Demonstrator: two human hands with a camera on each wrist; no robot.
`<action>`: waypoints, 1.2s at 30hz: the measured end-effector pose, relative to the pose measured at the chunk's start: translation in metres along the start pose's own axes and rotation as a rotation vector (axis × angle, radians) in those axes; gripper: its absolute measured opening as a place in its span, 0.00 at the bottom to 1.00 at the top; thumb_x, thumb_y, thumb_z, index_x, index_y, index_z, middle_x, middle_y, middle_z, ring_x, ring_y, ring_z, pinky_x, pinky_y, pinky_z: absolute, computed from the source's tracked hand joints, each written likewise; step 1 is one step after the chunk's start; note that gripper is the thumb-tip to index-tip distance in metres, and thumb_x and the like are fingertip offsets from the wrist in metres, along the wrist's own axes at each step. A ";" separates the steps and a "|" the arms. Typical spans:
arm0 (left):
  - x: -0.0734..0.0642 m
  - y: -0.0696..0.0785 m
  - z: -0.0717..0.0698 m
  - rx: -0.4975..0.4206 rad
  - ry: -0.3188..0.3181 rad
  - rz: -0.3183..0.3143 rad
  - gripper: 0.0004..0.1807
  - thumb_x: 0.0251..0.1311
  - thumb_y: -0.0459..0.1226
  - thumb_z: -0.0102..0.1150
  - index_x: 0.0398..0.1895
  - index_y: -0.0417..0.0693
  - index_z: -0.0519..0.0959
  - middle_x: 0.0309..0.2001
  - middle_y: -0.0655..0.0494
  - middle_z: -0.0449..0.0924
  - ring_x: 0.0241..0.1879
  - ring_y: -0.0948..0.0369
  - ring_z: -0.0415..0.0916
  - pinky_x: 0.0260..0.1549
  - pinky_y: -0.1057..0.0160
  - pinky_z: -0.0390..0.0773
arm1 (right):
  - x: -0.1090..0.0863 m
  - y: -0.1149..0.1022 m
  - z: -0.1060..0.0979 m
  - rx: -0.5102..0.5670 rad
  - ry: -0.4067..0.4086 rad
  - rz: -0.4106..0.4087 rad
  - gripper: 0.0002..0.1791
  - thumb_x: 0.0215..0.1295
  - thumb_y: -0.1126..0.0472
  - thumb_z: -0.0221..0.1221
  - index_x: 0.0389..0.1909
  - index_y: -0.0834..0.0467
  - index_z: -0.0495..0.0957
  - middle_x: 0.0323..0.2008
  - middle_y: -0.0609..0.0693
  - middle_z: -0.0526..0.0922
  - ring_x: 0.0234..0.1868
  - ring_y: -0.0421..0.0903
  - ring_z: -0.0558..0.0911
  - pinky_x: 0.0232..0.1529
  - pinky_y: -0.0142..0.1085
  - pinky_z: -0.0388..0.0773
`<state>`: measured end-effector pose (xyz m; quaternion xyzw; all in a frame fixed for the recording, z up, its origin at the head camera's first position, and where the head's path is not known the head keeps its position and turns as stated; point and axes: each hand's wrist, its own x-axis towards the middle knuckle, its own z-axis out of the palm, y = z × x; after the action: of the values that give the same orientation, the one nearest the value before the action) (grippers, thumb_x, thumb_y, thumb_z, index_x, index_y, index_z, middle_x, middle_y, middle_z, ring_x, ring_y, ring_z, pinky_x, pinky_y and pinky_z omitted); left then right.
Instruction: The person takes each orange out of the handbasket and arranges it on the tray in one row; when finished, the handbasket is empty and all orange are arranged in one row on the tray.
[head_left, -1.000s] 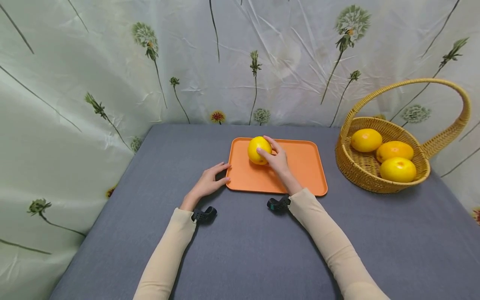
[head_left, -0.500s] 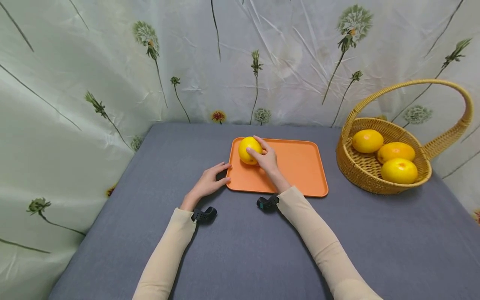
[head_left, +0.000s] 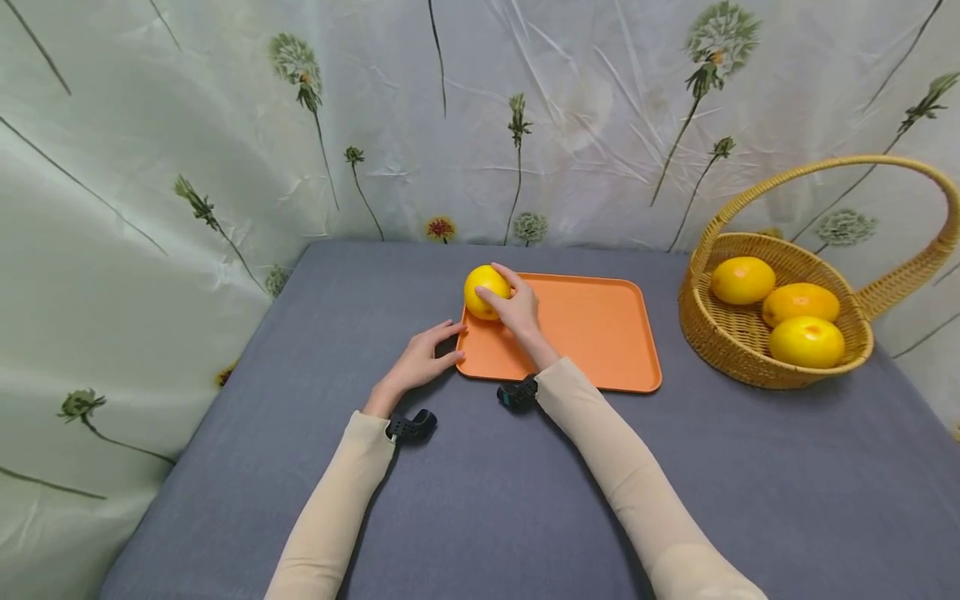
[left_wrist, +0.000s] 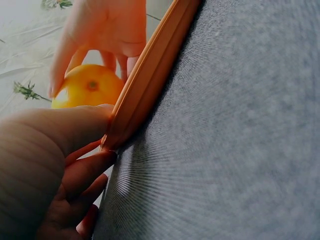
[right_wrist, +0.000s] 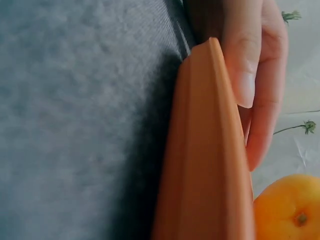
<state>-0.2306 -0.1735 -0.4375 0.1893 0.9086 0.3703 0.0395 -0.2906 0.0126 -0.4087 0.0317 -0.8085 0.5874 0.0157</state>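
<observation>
My right hand (head_left: 519, 310) grips a yellow-orange fruit that looks like an orange (head_left: 480, 287), thumb on its near side and fingers over the far side. The orange is at the back left corner of an orange rectangular tray (head_left: 592, 333); whether it rests on the tray is unclear. My left hand (head_left: 420, 360) lies at the tray's left edge, fingers extended, with thumb and fingertips touching the rim. In the left wrist view, that thumb meets the tray rim (left_wrist: 145, 75) below the orange (left_wrist: 92, 85). The right wrist view shows the orange (right_wrist: 292, 212) beyond the rim.
A wicker basket (head_left: 705, 342) with a tall arched handle stands on the right, holding several similar fruits (head_left: 806, 342). A grey cloth covers the table (head_left: 480, 500). Behind it hangs a pale flower-printed curtain (head_left: 600, 167). Each wrist wears a black device (head_left: 414, 426).
My right hand has moved left across the tray with the orange, from left of centre to its back left corner. The left hand keeps its place at the edge. The head view shifts slightly.
</observation>
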 end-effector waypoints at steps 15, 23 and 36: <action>0.001 0.002 0.003 -0.004 -0.007 -0.013 0.28 0.62 0.41 0.56 0.66 0.45 0.67 0.69 0.41 0.62 0.71 0.46 0.57 0.68 0.43 0.58 | 0.000 -0.003 0.002 -0.189 -0.039 -0.039 0.31 0.61 0.46 0.58 0.66 0.47 0.67 0.65 0.53 0.71 0.60 0.54 0.74 0.59 0.48 0.72; -0.001 0.004 0.002 -0.017 -0.006 -0.029 0.28 0.62 0.41 0.57 0.66 0.45 0.67 0.68 0.44 0.64 0.71 0.47 0.56 0.69 0.44 0.57 | -0.002 0.001 -0.013 -0.048 -0.275 0.009 0.36 0.63 0.54 0.58 0.71 0.46 0.56 0.71 0.54 0.59 0.65 0.60 0.68 0.57 0.51 0.75; 0.000 0.002 0.001 -0.009 0.001 -0.018 0.28 0.62 0.41 0.56 0.65 0.45 0.67 0.68 0.43 0.64 0.71 0.47 0.56 0.68 0.44 0.57 | -0.003 0.006 -0.010 -0.091 -0.178 -0.030 0.37 0.61 0.51 0.61 0.70 0.45 0.59 0.69 0.55 0.63 0.61 0.59 0.72 0.61 0.50 0.72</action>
<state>-0.2298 -0.1710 -0.4367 0.1805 0.9086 0.3741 0.0432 -0.2880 0.0243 -0.4112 0.0953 -0.8319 0.5447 -0.0460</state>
